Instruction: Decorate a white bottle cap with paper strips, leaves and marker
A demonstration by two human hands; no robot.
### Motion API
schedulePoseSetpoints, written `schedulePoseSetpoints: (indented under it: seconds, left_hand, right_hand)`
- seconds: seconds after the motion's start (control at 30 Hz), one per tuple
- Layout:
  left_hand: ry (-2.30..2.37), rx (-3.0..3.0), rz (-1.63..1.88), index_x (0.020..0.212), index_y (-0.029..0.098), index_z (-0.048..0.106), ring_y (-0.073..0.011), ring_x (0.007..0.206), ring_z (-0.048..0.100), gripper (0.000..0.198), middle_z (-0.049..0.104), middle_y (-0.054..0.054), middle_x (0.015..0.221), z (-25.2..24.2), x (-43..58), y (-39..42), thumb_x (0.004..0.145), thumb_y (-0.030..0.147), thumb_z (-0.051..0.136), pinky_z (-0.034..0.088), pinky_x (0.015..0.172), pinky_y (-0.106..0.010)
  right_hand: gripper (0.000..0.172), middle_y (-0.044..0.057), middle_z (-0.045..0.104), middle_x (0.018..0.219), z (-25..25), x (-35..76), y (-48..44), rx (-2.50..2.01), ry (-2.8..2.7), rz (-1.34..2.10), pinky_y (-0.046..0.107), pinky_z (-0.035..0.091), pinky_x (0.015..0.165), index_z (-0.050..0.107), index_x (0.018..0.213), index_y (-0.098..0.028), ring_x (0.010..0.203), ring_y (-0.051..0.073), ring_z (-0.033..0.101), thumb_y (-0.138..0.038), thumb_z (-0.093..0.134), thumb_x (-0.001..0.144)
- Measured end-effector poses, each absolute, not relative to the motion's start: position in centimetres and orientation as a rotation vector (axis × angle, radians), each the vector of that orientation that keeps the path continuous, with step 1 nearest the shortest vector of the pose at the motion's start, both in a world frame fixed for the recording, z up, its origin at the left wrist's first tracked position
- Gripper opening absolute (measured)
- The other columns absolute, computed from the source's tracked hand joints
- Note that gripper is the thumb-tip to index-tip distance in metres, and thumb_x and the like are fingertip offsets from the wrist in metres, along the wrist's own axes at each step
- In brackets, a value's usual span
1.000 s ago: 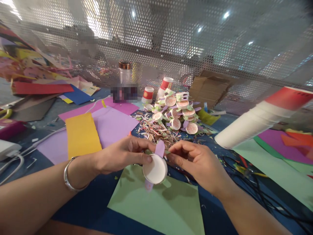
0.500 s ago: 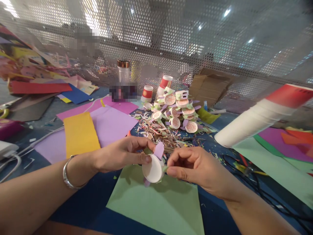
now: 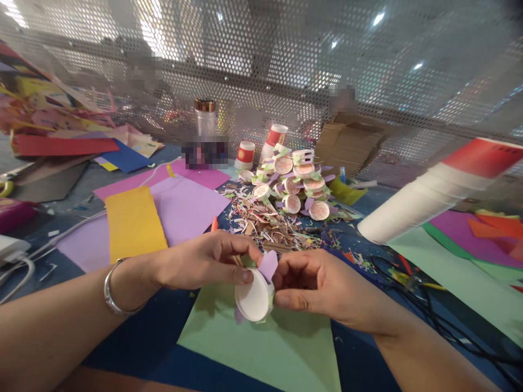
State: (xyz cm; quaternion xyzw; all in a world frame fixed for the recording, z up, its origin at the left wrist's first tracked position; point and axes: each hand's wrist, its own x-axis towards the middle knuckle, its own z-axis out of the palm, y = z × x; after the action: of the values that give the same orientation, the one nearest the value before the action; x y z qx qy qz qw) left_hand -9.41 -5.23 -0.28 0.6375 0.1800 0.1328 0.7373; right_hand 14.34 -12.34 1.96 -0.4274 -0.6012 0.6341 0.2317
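Observation:
A round white paper cup piece (image 3: 252, 295) with purple and light green paper tabs hangs above a light green sheet (image 3: 286, 348). My left hand (image 3: 216, 261) pinches its upper left rim between thumb and fingers. At its right side, the thumb and curled fingers of my right hand (image 3: 314, 286) press on the edge, where a green tab is mostly hidden. A purple tab (image 3: 268, 265) sticks up between the two hands. Behind them stands a pile of similar cup pieces (image 3: 292, 185) with printed round bases.
Paper scraps (image 3: 269, 226) lie before the pile. A long stack of cups (image 3: 433, 190) leans at right, above black cables (image 3: 425, 310). Left are a yellow sheet (image 3: 135, 223), purple sheets (image 3: 188, 207) and a white cable. A perforated metal panel (image 3: 245, 65) stands behind.
The cup piece has moved slightly down and left. My right hand has come in closer against its right edge, covering most of the green tab there.

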Motion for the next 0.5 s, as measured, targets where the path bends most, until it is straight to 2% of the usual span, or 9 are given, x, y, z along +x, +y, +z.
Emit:
schedulePoseSetpoints:
  seconds: [0.2, 0.5]
  left_hand:
    - [0.379, 1.404, 0.269, 0.105, 0.015, 0.064, -0.0114, 0.067, 0.063, 0.024, 0.068, -0.004, 0.086, -0.51, -9.34, -5.1, 0.09, 0.031, 0.072, 0.05, 0.065, -0.022]
    - [0.294, 1.404, 0.376, 0.112, 0.017, 0.06, -0.0112, 0.08, 0.062, 0.024, 0.065, -0.005, 0.102, -0.29, -9.21, -5.15, 0.091, 0.02, 0.07, 0.049, 0.068, -0.02]
  right_hand:
    - [0.029, 0.001, 0.06, 0.087, 1.86, 14.24, -12.33, -1.115, -1.652, 1.818, 0.025, 0.041, 0.071, 0.071, 0.098, -0.017, 0.078, 0.013, 0.052, -0.043, 0.075, 0.087]
    - [0.028, 0.002, 0.059, 0.088, 1.42, 14.52, -12.29, -1.131, -1.696, 1.733, 0.026, 0.038, 0.069, 0.067, 0.092, -0.016, 0.077, 0.014, 0.049, -0.043, 0.075, 0.087]
